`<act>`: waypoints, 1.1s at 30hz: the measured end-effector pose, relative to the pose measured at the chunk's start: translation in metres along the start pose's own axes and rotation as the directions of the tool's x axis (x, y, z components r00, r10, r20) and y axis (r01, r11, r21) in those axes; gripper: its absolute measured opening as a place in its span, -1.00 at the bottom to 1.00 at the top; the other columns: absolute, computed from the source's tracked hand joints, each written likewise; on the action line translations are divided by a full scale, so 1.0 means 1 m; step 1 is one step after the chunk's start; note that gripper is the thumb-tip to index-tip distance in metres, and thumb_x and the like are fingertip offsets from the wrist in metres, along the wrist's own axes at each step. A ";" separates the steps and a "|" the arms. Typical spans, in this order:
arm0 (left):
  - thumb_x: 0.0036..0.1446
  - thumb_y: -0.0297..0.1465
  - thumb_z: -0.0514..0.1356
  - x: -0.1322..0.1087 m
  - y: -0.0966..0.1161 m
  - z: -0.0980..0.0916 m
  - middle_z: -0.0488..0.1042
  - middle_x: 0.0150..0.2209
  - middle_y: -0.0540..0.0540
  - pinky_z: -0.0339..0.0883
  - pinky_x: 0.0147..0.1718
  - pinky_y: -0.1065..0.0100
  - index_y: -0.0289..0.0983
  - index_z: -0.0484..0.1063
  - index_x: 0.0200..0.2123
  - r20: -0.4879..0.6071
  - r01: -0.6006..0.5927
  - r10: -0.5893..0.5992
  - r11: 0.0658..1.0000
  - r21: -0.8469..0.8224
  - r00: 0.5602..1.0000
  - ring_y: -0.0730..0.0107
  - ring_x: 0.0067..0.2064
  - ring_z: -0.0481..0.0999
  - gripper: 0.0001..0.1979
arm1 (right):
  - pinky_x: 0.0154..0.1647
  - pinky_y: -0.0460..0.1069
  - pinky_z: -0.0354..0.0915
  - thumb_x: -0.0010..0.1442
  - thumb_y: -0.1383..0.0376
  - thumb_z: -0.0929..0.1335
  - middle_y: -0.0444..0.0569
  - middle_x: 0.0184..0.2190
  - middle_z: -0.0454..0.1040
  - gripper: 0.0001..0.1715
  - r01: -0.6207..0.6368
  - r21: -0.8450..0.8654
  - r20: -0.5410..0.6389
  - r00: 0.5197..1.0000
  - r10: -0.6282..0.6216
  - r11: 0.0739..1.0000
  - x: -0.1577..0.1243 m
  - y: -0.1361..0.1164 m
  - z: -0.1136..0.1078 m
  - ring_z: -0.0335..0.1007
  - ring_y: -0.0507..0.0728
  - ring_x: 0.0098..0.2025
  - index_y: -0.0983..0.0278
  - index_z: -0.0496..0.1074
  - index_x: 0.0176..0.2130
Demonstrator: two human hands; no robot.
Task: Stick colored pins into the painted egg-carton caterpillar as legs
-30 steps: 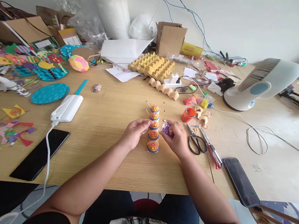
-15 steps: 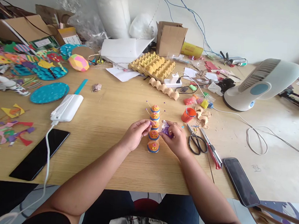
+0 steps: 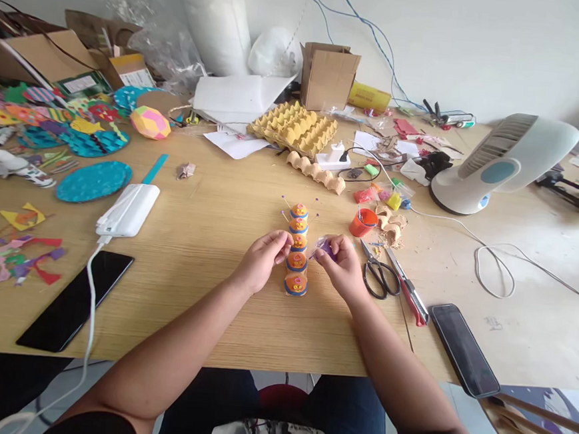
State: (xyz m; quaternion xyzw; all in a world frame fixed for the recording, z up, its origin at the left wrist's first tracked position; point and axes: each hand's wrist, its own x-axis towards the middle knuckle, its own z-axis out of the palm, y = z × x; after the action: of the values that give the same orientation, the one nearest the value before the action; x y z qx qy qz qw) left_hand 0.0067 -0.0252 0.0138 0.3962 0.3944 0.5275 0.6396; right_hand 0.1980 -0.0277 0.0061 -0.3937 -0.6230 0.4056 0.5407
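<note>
A row of painted egg-carton bumps (image 3: 296, 262), orange with blue rims and small pink and yellow details, stands on the table between my hands. Thin sticks with purple tips rise from both sides of its far end. My left hand (image 3: 265, 258) is pinched just left of the row; whatever lies between the fingertips is too small to make out. On the other side, my right hand (image 3: 343, 265) grips a small clear packet of purple clay (image 3: 326, 248), partly covered by the fingers.
Right of my hands lie black-handled scissors (image 3: 382, 278), a red utility knife (image 3: 413, 297), an orange cup (image 3: 363, 223) and a phone (image 3: 464, 351). A white fan (image 3: 498, 166) stands behind. Leftward are a power bank (image 3: 128, 211), another phone (image 3: 75, 304) and paper scraps (image 3: 20, 256).
My right thumb and fingers have shifted over the packet, covering more of it. The purple bit seen at my left fingertips no longer shows clearly. The view has shifted slightly.
</note>
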 end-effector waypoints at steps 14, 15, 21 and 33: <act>0.11 -0.07 0.31 -0.001 -0.004 0.000 0.33 -0.47 0.01 0.07 -0.50 0.45 -0.30 0.48 -0.36 0.013 0.023 -0.023 0.999 0.025 1.000 0.53 -0.45 0.24 -0.63 | -0.49 -0.06 0.23 0.15 0.23 0.42 -0.19 -0.49 0.33 -0.52 -0.177 0.088 -0.129 0.974 0.188 0.980 0.009 -0.005 -0.012 0.33 0.03 -0.45 0.16 0.00 -0.45; 0.11 -0.07 0.31 0.000 -0.004 0.000 0.33 -0.48 0.01 0.08 -0.51 0.46 -0.30 0.48 -0.36 0.011 0.021 -0.021 0.999 0.027 1.000 0.53 -0.45 0.25 -0.63 | -0.50 -0.06 0.22 0.16 0.23 0.41 -0.19 -0.51 0.31 -0.52 -0.180 0.040 -0.147 0.972 0.184 0.983 0.011 -0.009 -0.018 0.33 0.04 -0.46 0.16 -0.01 -0.46; 0.09 -0.07 0.33 0.002 -0.004 -0.001 0.38 -0.45 -0.01 0.09 -0.52 0.48 -0.30 0.50 -0.37 0.005 0.011 -0.011 1.000 0.018 1.000 0.54 -0.43 0.28 -0.63 | -0.46 -0.04 0.16 0.25 0.24 0.32 -0.18 -0.51 0.34 -0.69 -0.207 -0.562 -0.198 0.974 0.112 0.801 0.003 -0.034 -0.078 0.29 0.06 -0.47 0.17 0.07 -0.42; 0.14 -0.04 0.28 0.000 -0.003 -0.001 0.39 -0.42 -0.01 0.12 -0.49 0.48 -0.29 0.50 -0.35 0.023 0.027 -0.028 0.999 0.047 0.999 0.55 -0.42 0.28 -0.61 | 0.05 0.23 0.23 0.27 0.27 0.31 0.17 -0.02 0.55 -0.83 0.014 -0.927 -0.035 0.992 -0.123 0.375 -0.035 -0.017 -0.113 0.39 0.36 0.06 0.18 0.25 -0.38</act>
State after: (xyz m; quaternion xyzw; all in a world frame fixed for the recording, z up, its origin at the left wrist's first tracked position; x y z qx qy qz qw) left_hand 0.0068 -0.0256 0.0101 0.4117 0.4043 0.5046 0.6422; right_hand 0.3125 -0.0571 0.0195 -0.6213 -0.7316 -0.0533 0.2756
